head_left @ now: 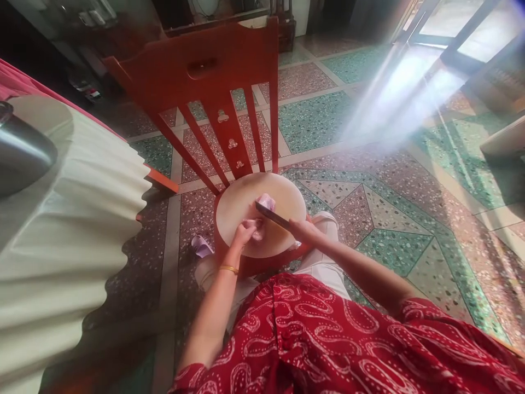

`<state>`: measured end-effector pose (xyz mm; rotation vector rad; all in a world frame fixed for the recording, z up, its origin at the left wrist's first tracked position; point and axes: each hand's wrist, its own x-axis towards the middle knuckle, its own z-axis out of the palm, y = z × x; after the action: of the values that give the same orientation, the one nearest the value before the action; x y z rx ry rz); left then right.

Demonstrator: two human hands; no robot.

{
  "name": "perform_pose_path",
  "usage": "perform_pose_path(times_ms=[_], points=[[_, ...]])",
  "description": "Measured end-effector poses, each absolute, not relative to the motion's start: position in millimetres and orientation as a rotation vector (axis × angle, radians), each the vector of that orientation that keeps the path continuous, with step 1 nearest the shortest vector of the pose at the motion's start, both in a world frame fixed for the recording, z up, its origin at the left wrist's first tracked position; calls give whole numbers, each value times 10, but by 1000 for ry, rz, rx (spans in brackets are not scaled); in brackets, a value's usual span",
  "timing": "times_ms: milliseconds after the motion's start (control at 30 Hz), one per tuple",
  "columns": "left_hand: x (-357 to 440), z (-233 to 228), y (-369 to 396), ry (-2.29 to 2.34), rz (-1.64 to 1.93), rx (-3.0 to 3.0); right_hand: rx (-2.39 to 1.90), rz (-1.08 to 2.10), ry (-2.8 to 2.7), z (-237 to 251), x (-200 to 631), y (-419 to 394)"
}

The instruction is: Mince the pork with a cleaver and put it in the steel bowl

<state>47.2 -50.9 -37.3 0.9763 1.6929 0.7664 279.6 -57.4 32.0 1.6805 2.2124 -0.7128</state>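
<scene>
One knife [273, 215], two pink onion pieces [266, 202], one round board [246, 205].

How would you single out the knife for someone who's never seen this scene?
Find the red chair; a round pale cutting board lies on its seat. The knife is the dark narrow blade slanting across that board, held by the right hand, beside the pinkish onion piece.

Terrazzo floor [320, 120] showing green and pink panels with pale borders. Red wooden chair [213, 71] standing on it, slatted back facing camera. Sunlight streaming through glazed door [463, 27] top right. Pleated cream cloth [69, 230] hanging at left.
</scene>
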Motion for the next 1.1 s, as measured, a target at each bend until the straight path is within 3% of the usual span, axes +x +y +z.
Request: perform_pose_path(times_ms=[400,767,1100], points=[[586,-314,-871,1506,1082,765,1708,-708,2108,301,2925,-837],[546,-224,-789,1370,1356,555,1766,-593,2197,219,2612,-383],[480,-516,-1014,1520,1348,447,1679,-630,2293,128,2561,-561]])
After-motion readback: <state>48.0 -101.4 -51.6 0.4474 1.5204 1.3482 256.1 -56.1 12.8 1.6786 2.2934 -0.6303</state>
